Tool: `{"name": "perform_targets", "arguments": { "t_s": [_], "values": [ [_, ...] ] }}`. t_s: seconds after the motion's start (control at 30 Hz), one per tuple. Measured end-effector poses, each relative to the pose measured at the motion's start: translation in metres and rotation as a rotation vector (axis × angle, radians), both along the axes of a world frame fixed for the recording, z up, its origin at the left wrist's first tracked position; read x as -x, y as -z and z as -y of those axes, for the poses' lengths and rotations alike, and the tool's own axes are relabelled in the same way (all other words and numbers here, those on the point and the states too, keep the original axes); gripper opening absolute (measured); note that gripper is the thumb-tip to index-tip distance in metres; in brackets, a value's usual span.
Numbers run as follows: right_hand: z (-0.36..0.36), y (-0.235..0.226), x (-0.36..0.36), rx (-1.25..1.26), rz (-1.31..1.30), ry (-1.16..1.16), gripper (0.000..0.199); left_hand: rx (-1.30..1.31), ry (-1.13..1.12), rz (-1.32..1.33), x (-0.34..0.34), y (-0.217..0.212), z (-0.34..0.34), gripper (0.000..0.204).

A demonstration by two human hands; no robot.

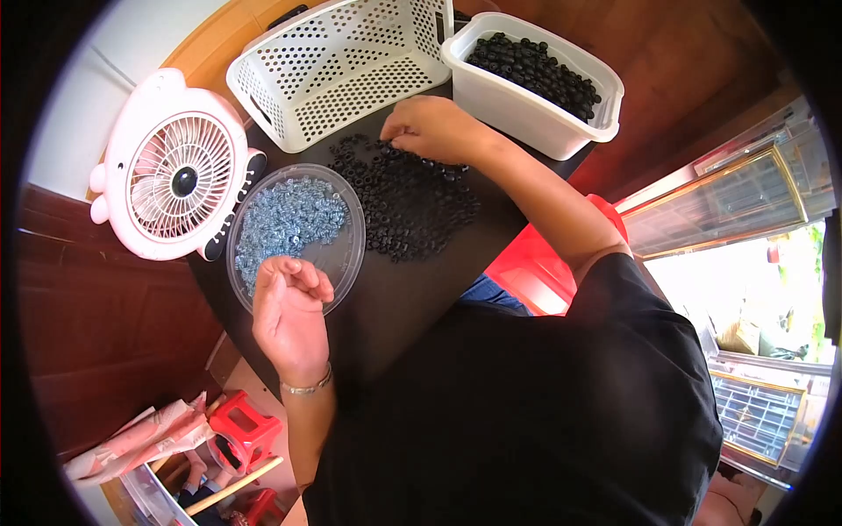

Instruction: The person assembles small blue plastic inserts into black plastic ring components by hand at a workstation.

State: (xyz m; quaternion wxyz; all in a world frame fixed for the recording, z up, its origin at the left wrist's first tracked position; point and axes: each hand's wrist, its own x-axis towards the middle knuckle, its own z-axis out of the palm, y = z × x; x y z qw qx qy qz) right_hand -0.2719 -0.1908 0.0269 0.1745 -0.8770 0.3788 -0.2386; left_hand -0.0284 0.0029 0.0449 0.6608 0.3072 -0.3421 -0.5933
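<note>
Pick lightly with right grip (434,127), curled over the black pieces (408,210) just beneath; steady left grip (294,323), half-curled, blue pieces (285,215) just beyond. Cannot tell how narrow, or holding what.

L hand (291,317) palm-up, fingers (307,276) curled; R hand (431,128) palm-dn, arm (539,188) stretched fwd.

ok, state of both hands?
Left hand: half-curled, palm showing, at the round tray; grip can't be told.
Right hand: curled at the black pieces; grip can't be told.
</note>
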Motion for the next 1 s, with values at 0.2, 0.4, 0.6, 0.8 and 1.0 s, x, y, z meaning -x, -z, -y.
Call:
{"name": "perform_targets", "arguments": {
  "t_s": [0.2,0.4,0.6,0.8,1.0],
  "values": [
    [0.016,0.004,-0.036,0.076,-0.478,-0.037,0.015,0.047,-0.164,0.161,-0.005,0.027,-0.001,0.016],
    [0.021,0.015,-0.037,0.114,-0.459,-0.038,0.019,0.046,-0.234,0.177,-0.009,0.029,0.002,0.016],
    [0.001,-0.003,-0.036,0.077,-0.135,-0.004,0.019,0.022,-0.223,0.165,-0.012,0.026,0.001,0.017],
    [-0.062,-0.041,-0.075,-0.185,0.328,-0.343,0.024,-0.031,-0.224,0.234,-0.009,0.03,-0.001,0.019],
    [-0.091,-0.038,-0.115,-0.06,0.44,-0.51,0.021,-0.007,-0.148,0.122,-0.007,0.025,0.0,0.023]
  ]
}}
